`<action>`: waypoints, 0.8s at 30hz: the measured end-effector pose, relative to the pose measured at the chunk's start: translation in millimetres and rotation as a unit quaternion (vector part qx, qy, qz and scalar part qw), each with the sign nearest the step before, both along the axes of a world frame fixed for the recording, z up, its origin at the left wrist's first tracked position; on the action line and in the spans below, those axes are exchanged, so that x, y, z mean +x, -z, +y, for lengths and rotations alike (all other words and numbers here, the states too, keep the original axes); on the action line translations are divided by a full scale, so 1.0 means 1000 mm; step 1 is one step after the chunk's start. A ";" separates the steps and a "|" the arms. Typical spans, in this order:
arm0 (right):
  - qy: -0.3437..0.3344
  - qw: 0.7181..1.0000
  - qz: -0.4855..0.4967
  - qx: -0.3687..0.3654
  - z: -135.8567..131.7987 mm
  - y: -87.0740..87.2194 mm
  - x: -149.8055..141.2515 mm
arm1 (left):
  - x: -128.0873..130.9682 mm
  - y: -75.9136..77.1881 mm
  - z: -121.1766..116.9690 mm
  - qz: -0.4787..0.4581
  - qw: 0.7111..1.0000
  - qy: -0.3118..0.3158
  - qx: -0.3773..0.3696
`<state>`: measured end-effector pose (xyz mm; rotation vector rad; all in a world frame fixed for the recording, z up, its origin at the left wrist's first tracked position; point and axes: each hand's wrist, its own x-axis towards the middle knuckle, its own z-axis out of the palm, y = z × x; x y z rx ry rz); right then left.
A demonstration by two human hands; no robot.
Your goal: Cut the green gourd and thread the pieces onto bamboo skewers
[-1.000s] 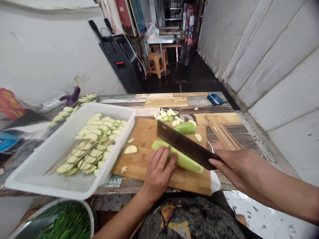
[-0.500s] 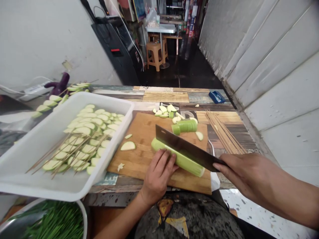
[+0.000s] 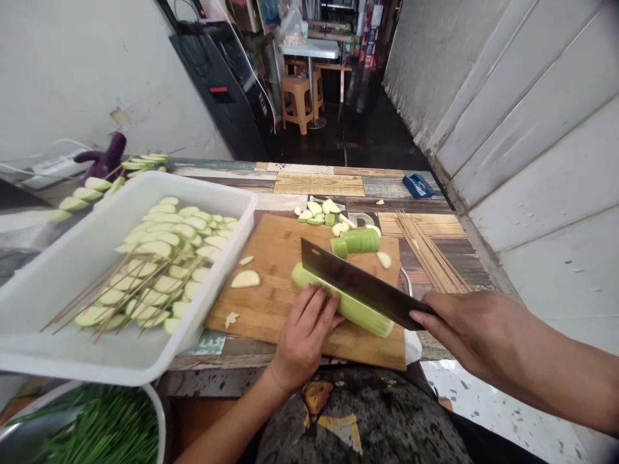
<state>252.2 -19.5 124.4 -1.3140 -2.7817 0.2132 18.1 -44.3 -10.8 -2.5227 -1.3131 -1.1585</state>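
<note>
A long piece of zucchini (image 3: 360,314) lies slantwise on the wooden cutting board (image 3: 275,241). My left hand (image 3: 304,335) presses on its near side, fingers bent over it and holding it down. The handle of a cleaver (image 3: 358,280) is gripped in my right hand (image 3: 476,328). Its dark blade runs lengthwise along the far side of the zucchini, close against it; whether it has cut in I cannot tell. Behind the blade sits a row of cut zucchini pieces (image 3: 358,241), with a heap of smaller pieces (image 3: 319,211) past the board's far edge. A half-round slice (image 3: 245,279) lies on the left.
A white plastic tub (image 3: 203,187) on the left holds skewered zucchini slices (image 3: 155,283). Bamboo skewers (image 3: 430,251) lie to the right, a blue box (image 3: 418,185) beyond them. An eggplant (image 3: 109,154) rests at the far left. Below stands a bowl of green stalks (image 3: 101,428).
The whole view has shifted slightly up and to the left. Both hands, the cleaver and the zucchini keep nearly the same places relative to the board.
</note>
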 end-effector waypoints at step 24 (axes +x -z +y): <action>-0.006 0.993 -0.107 0.048 0.003 0.009 -0.012 | -0.003 0.005 0.003 -0.005 0.999 0.022 -0.023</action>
